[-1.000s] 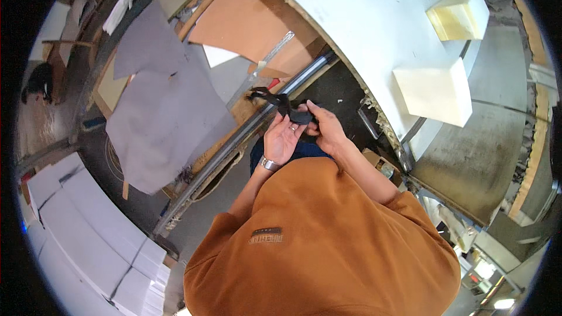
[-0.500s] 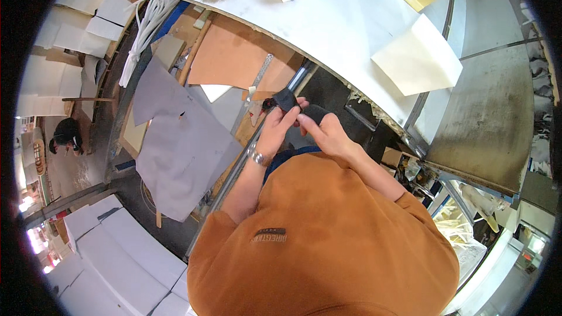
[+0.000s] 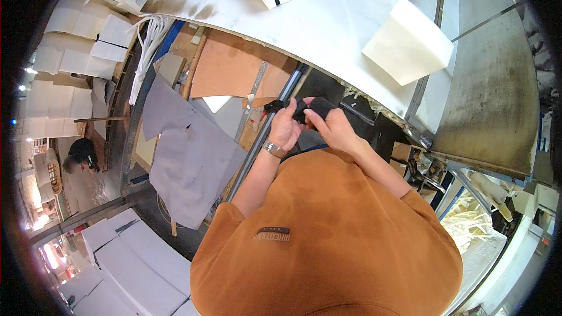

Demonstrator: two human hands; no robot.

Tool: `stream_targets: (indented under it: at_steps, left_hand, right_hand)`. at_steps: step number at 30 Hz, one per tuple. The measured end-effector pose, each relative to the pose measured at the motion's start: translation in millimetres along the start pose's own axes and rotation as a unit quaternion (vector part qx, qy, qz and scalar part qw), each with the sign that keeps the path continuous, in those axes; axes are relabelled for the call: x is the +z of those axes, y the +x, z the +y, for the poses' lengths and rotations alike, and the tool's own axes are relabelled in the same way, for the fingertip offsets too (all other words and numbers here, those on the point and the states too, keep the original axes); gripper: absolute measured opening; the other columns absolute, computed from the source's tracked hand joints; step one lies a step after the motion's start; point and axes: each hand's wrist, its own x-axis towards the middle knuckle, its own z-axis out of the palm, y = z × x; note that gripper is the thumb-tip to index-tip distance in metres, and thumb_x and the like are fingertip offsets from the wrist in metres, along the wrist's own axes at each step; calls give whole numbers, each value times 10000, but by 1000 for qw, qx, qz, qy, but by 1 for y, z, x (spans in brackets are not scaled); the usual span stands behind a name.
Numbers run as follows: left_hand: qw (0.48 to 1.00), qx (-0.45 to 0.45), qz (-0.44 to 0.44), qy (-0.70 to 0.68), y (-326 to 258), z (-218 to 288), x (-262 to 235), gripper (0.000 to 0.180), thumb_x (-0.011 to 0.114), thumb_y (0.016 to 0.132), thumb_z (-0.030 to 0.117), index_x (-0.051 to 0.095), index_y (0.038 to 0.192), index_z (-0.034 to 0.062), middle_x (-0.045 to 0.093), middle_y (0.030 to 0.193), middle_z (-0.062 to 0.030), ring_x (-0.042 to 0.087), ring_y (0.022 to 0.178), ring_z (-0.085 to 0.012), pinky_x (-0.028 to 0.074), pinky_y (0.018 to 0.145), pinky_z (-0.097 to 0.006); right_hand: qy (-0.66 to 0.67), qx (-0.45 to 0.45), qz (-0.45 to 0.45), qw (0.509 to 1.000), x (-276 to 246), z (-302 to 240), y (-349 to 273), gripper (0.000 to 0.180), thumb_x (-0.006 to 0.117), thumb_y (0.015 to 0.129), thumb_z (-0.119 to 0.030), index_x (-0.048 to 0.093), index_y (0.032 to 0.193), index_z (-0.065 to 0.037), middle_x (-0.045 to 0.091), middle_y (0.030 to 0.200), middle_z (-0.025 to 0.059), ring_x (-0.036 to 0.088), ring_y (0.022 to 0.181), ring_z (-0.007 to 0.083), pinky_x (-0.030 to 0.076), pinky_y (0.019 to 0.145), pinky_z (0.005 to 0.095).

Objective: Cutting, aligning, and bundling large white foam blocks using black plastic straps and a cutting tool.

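In front of my body I hold a black, soft-looking piece of fabric (image 3: 321, 106) between both hands. My left hand (image 3: 285, 128), with a metal watch at its wrist, has its thumb and fingers closed on the fabric's left part. My right hand (image 3: 338, 129) pinches the same piece from the right, its thumb reaching toward the left hand. Part of the fabric is covered by my fingers, so its full shape cannot be made out. A dark end (image 3: 273, 106) sticks out left of my left hand; whether it belongs to the same piece is unclear.
Ahead stands a white worktable (image 3: 328, 29) bearing cream foam blocks (image 3: 410, 41). Below its left edge lie a large grey sheet (image 3: 190, 152), a tan sheet (image 3: 222, 64) and a metal ruler (image 3: 257, 85). Another person (image 3: 83, 153) bends at far left. White foam slabs (image 3: 140, 263) are at lower left.
My hands have come slightly apart, and the left palm has turned more upward. The fabric now shows more above my right hand. The whole view has shifted a little.
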Motion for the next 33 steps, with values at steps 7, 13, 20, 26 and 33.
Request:
stream_targets:
  at_steps: [7, 13, 20, 26, 33]
  left_hand:
    - [998, -45, -36, -25, -13, 5, 25, 613, 346, 1142, 473, 550, 1418, -35, 670, 1377, -196, 688, 1211, -273, 599, 909, -376]
    - [992, -68, -94, -48, -20, 7, 22, 591, 365, 1136, 485, 523, 1452, 12, 674, 1357, -215, 703, 1167, -276, 627, 691, -346]
    - [996, 63, -39, -39, -20, -2, 18, 253, 497, 1128, 310, 563, 1129, 66, 676, 1024, -110, 645, 1167, -295, 574, 954, -479]
    - [990, 113, -62, -56, -31, 16, 41, 203, 498, 1129, 248, 543, 1083, 55, 647, 959, -109, 651, 1114, -305, 495, 1084, -474]
    - [977, 174, -54, -110, -36, 43, 16, 162, 510, 1116, 207, 559, 1075, 58, 660, 1080, -144, 624, 1177, -329, 478, 1113, -494]
  right_hand:
    - [-35, 154, -240, 958, -12, -17, -5, 451, 504, 1073, -369, 682, 901, 8, 610, 623, 126, 632, 576, 302, 502, 572, 414]
    - [51, 250, -284, 924, -19, -5, -2, 413, 529, 1024, -328, 631, 758, -28, 546, 574, 50, 564, 515, 160, 442, 504, 337]
    - [-40, 151, -123, 980, -18, 8, -12, 389, 728, 922, -395, 684, 876, -12, 648, 707, 94, 650, 670, 213, 532, 645, 363]
    - [-78, -185, 21, 979, -13, 7, -5, 438, 844, 870, -386, 680, 1075, -36, 727, 890, 107, 671, 765, 229, 546, 787, 330]
    - [329, 268, -159, 891, -31, -23, -5, 339, 618, 1078, -315, 705, 876, -58, 392, 590, -85, 336, 540, 47, 245, 502, 249]
